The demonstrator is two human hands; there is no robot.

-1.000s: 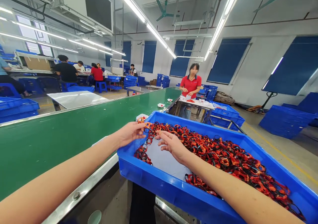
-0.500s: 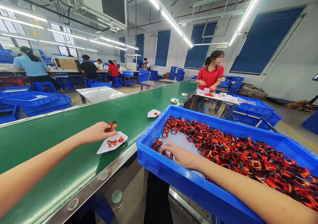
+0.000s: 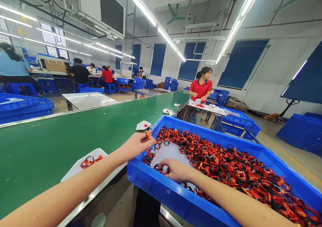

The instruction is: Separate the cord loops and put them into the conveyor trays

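A blue plastic crate (image 3: 161, 200) stands beside the belt, heaped with tangled red, orange and black loops (image 3: 221, 163) on a white liner. My left hand (image 3: 137, 145) is above the crate's near corner, pinching a small orange loop (image 3: 148, 132) between its fingers. My right hand (image 3: 176, 170) is down in the crate, fingertips at the edge of the heap, close to a dark loop. On the green belt, a white paper tray (image 3: 83, 166) carries a few loops, and a second white tray (image 3: 143, 125) lies just past my left fingers.
The green conveyor belt (image 3: 62, 136) with its steel edge runs along the left. Beyond the crate, a co-worker in a red polo shirt (image 3: 201, 89) stands at a table. Stacked blue crates (image 3: 238, 121) stand behind, and more people sit at benches far back.
My left hand has moved back from above the white paper tray to the crate's corner, holding an orange loop. My right hand has shifted nearer the crate's front wall, and the view has turned slightly.
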